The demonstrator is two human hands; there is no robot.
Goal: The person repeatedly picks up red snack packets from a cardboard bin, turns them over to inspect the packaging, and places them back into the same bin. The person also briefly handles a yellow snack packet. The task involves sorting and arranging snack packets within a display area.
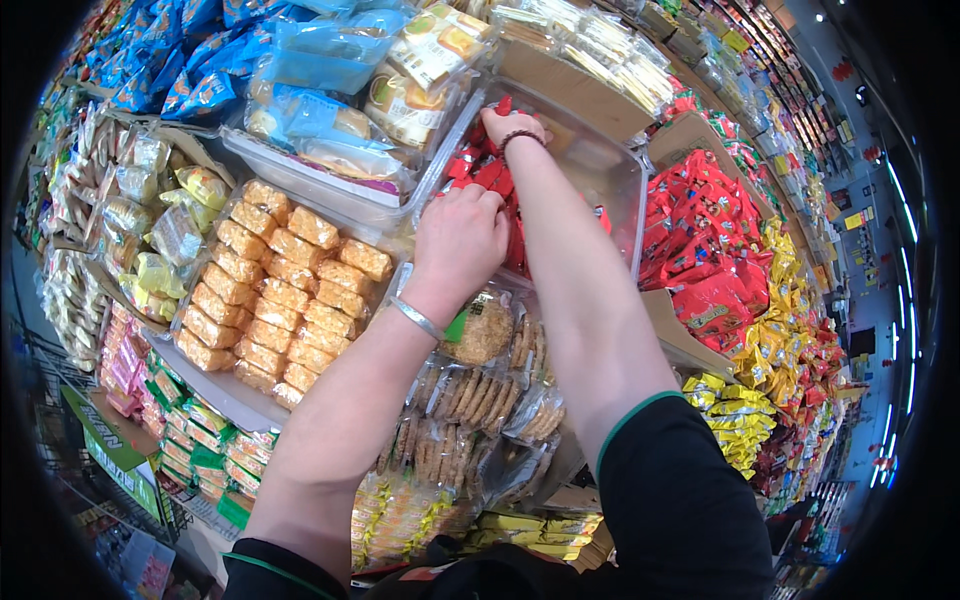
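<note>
A clear plastic bin (636, 225) stands before me, with small red-wrapped packets (491, 174) along its left side. My right hand (519, 129), wearing a dark beaded bracelet, reaches to the bin's far part. Its fingers are closed around a red packet (505, 106), whose end sticks out past them. My left hand (461, 236), with a silver bangle at the wrist, is over the bin's near left edge. Its fingers curl down against the red packets; the fingertips are hidden, so a grip there is unclear. My right forearm crosses over the bin and covers part of its inside.
Wrapped puffed-grain blocks (289, 300) fill a tray at left. Bagged round crackers (472, 397) lie below the bin. Larger red bags (697, 232) fill a cardboard box at right. Blue bags (330, 52) are behind at left; a cardboard flap (574, 90) rises behind the bin.
</note>
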